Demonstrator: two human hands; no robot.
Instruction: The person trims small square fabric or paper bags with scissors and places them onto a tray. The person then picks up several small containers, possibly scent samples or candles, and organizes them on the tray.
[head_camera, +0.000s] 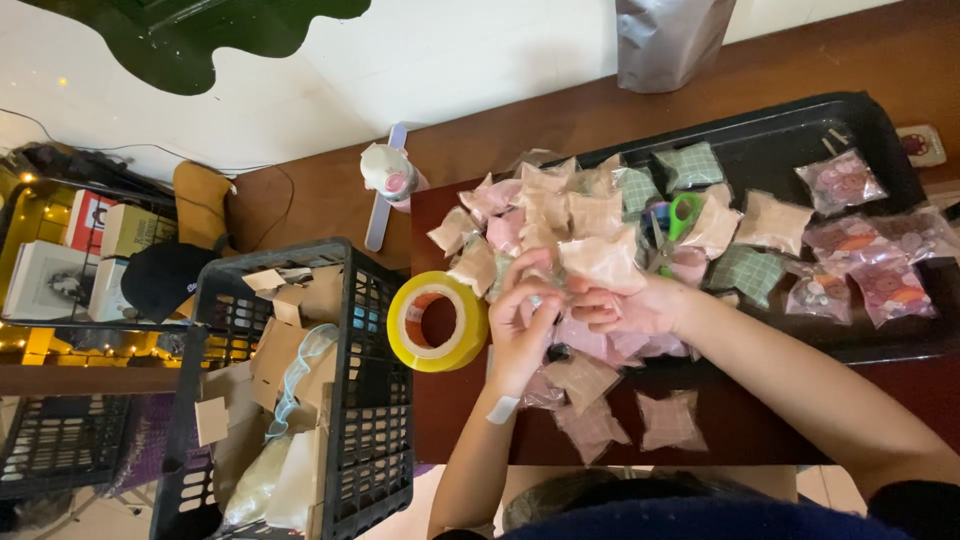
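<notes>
Furthest to the left of the hands stands a black slatted crate (372, 400) filled with cardboard scraps (290, 330), its near wall almost touching a roll of yellow tape (438, 321) that lies flat at the table's left edge. That roll sits just beside the left hand (522, 322), leaving little room on that side. The left hand's fingers are curled and pinch a small clear packet (600, 262) with a pale pink filling; the right hand (640, 305) meets it fingertip to fingertip and grips the same packet from the other side. Beyond the hands a heap of similar packets (540, 205) crowds the table. To the right of the right hand a black tray (800, 135) holds green-handled scissors (683, 213) and more packets; below the forearms a strip of dark table (780, 420) lies mostly bare.
</notes>
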